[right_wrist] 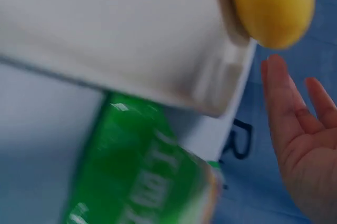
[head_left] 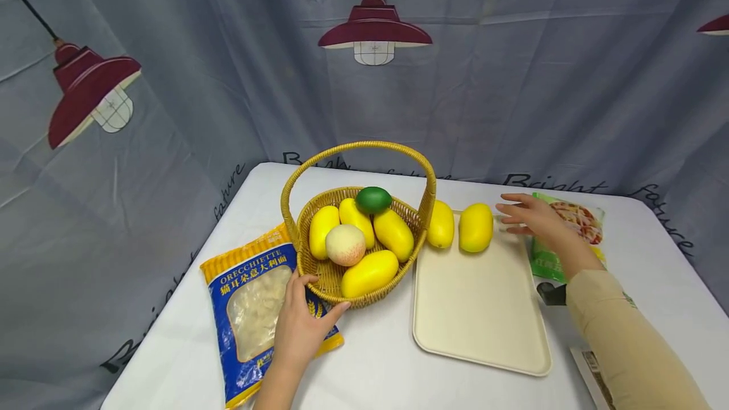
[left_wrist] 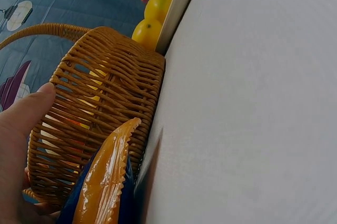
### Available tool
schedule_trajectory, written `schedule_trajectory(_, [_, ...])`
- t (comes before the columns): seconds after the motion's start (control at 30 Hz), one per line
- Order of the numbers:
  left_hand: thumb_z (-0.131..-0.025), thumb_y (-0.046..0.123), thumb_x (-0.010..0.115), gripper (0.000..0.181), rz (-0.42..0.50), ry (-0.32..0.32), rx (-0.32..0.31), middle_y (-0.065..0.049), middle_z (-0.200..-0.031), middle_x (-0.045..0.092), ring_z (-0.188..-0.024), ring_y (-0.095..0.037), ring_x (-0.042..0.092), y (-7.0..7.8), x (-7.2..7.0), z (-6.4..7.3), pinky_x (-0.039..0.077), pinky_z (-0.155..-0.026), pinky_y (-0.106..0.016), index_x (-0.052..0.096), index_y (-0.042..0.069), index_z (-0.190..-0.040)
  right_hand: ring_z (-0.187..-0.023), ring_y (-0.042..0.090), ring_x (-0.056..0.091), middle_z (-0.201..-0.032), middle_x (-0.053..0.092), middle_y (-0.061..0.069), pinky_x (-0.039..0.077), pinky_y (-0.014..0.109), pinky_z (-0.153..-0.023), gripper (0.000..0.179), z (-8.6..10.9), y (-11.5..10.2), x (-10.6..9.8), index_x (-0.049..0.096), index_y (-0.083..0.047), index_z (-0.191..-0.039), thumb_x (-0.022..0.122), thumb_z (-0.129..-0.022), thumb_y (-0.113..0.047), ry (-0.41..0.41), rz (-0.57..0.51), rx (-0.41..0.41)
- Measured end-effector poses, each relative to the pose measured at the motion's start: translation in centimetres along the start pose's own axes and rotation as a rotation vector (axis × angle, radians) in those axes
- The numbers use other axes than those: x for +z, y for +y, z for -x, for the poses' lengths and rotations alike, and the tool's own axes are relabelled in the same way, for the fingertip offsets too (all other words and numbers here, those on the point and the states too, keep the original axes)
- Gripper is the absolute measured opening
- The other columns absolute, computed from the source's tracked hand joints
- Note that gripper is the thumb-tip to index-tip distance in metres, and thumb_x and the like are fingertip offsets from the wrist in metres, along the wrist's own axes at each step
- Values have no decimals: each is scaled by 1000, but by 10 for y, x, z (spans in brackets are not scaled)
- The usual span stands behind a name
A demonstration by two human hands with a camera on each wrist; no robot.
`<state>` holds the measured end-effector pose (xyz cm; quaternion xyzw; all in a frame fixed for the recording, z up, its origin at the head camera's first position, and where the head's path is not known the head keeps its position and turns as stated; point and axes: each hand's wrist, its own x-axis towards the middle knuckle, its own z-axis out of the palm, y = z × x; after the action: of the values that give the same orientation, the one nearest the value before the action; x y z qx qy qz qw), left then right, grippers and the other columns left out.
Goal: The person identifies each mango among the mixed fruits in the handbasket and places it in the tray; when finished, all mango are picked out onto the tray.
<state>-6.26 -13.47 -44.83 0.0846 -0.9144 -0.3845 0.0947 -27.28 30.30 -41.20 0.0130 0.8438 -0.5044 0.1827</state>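
My left hand (head_left: 300, 321) holds the near left rim of a woven basket (head_left: 359, 302), with thumb and fingers spread along the edge. Inside the basket are several yellow mangoes (head_left: 369, 274), a pale peach (head_left: 345, 245) and a dark green oval fruit (head_left: 373, 200). Two more mangoes (head_left: 476, 228) lie side by side at the far end of a cream tray (head_left: 481, 309), right of the basket. Over the tray's far right corner, my right hand (head_left: 535, 220) has its fingers extended and holds nothing. In the right wrist view, its fingertips are apart from the nearer mango (right_wrist: 273, 6).
A blue and yellow orecchiette bag (head_left: 256, 315) lies left of the basket, partly behind my left hand. Right of the tray, a green food packet (head_left: 549, 261) lies partly under my right forearm. A flat printed item (head_left: 589, 372) shows near the front right.
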Motion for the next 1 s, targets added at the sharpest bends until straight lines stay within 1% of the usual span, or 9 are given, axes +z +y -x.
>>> schedule_trajectory(0.13, [-75, 65, 70, 78, -1, -2, -4, -25, -154, 21, -136, -46, 28, -1, 0, 0, 38, -100, -60, 43, 14, -128, -125, 43, 45, -148, 33, 28, 51, 42, -93, 86, 18, -16, -5, 19, -4, -153, 58, -92, -52, -8, 28, -67])
schedule_trajectory(0.2, [-75, 65, 70, 78, -3, -3, 1, -25, -153, 21, -136, -46, 28, -1, 0, 0, 37, -100, -60, 43, 14, -127, -124, 42, 46, -147, 35, 26, 52, 39, -91, 84, 28, -26, -5, 20, -6, -153, 57, -92, -52, -7, 34, -80])
schedule_trajectory(0.27, [-76, 64, 70, 77, 0, 1, 14, -26, -153, 22, -136, -47, 29, -1, 1, 0, 38, -99, -60, 43, 13, -127, -121, 41, 50, -145, 38, 26, 53, 37, -89, 82, 38, -37, -4, 21, -7, -153, 55, -94, -51, -29, 29, -95])
schedule_trajectory(0.33, [-76, 63, 71, 77, 4, 5, 25, -26, -153, 22, -136, -46, 29, -2, 1, 0, 38, -99, -60, 43, 12, -126, -116, 38, 55, -141, 42, 26, 54, 38, -87, 76, 50, -48, 0, 25, -7, -152, 54, -95, -49, -74, 19, -101])
schedule_trajectory(0.43, [-76, 62, 71, 76, 10, 6, 34, -26, -153, 21, -136, -46, 29, -2, 1, 0, 38, -99, -60, 43, 12, -126, -110, 37, 60, -135, 48, 27, 54, 42, -87, 66, 66, -65, 13, 32, -5, -148, 55, -97, -41, -174, -24, -119])
schedule_trajectory(0.57, [-77, 63, 70, 76, 16, 5, 31, -25, -154, 21, -136, -46, 28, -2, 0, -1, 37, -100, -60, 43, 12, -127, -106, 36, 61, -130, 54, 24, 53, 47, -87, 58, 81, -92, 42, 39, -3, -144, 59, -97, -31, -298, -59, -169])
schedule_trajectory(0.73, [-77, 63, 70, 77, 16, 7, 23, -25, -154, 21, -137, -46, 27, -1, -1, -1, 36, -101, -60, 43, 12, -127, -99, 31, 62, -122, 59, 19, 54, 46, -83, 57, 84, -121, 91, 46, -4, -140, 65, -93, -30, -363, 8, -240])
schedule_trajectory(0.83, [-76, 64, 69, 78, 11, 3, 15, -25, -154, 21, -137, -45, 27, -1, -1, -1, 36, -102, -59, 43, 12, -127, -99, 29, 62, -117, 61, 14, 55, 44, -81, 61, 77, -130, 117, 48, -6, -139, 69, -90, -35, -355, 81, -258])
schedule_trajectory(1.0, [-76, 66, 68, 79, 6, -6, 14, -24, -154, 22, -137, -45, 28, -2, 1, 0, 36, -102, -59, 43, 12, -128, -95, 29, 62, -116, 62, 11, 56, 38, -75, 67, 58, -135, 147, 49, -7, -139, 72, -85, -40, -275, 202, -281])
